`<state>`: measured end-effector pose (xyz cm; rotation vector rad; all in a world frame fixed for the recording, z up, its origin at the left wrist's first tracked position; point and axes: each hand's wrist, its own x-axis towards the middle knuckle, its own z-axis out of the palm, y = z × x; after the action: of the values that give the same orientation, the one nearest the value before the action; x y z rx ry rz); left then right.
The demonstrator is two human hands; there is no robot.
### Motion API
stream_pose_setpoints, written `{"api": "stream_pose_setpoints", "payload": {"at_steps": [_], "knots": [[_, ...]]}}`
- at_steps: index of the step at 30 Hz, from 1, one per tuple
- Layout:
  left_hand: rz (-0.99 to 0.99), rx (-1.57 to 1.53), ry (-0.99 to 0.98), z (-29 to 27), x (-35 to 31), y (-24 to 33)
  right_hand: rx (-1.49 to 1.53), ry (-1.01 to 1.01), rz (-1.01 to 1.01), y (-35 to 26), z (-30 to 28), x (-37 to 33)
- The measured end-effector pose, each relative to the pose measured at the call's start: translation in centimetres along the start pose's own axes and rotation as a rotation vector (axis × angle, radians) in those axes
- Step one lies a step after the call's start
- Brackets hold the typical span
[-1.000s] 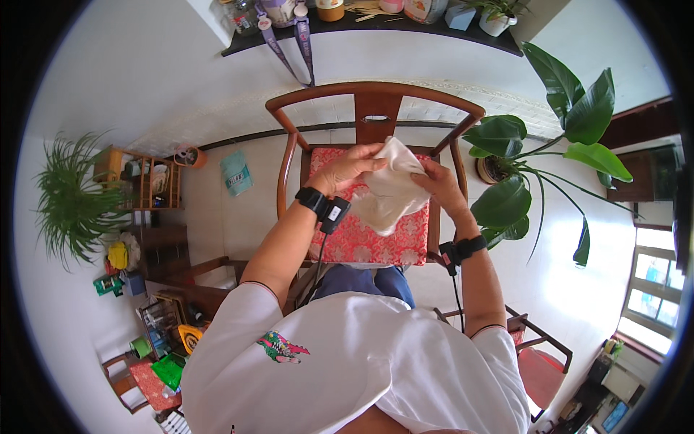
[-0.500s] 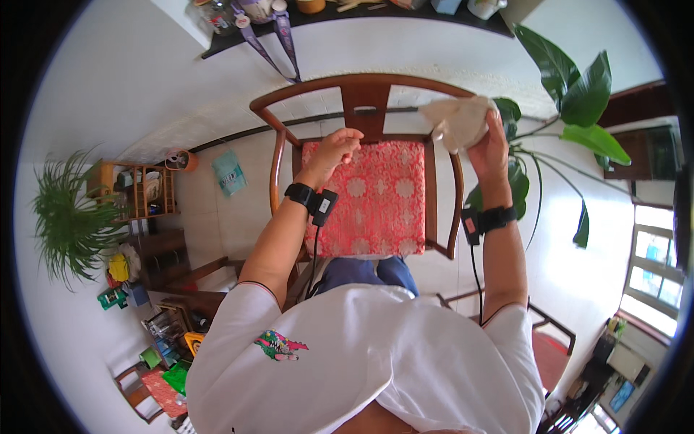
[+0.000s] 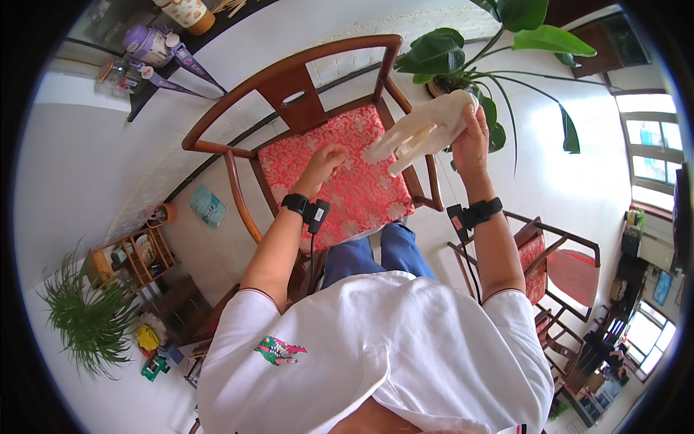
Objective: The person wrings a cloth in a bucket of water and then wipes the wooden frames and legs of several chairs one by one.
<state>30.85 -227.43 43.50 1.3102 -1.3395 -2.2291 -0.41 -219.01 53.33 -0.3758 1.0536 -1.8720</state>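
My right hand grips one end of a limp cream glove-like cloth. Its finger-like strips dangle to the left, over the right edge of the chair seat. My left hand hovers above the seat, fingers loosely bent and thumb apart, with nothing visible in it. Below both hands stands a wooden armchair with a red patterned cushion. Each wrist wears a black strap with a small box and a cable.
Left of the chair a blue packet lies on the floor near a wooden rack. A leafy plant stands at the far right. A dark shelf at top left bears a purple bottle. More chairs stand right.
The view has turned, so the chair appears tilted and further left. The cloth has swung lower and spread out, showing finger-like strips. My left hand has moved lower over the seat.
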Motion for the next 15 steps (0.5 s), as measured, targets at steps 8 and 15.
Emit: {"api": "stream_pose_setpoints", "payload": {"at_steps": [8, 15], "knots": [[-0.113, 0.12, 0.101, 4.8, -2.1, -5.4, -0.882, 0.052, -0.02, 10.7, -12.4, 3.0], [-0.222, 0.023, 0.304, 7.6, -10.5, -14.3, -1.662, -0.233, 0.063, 15.4, -15.4, 3.4]]}}
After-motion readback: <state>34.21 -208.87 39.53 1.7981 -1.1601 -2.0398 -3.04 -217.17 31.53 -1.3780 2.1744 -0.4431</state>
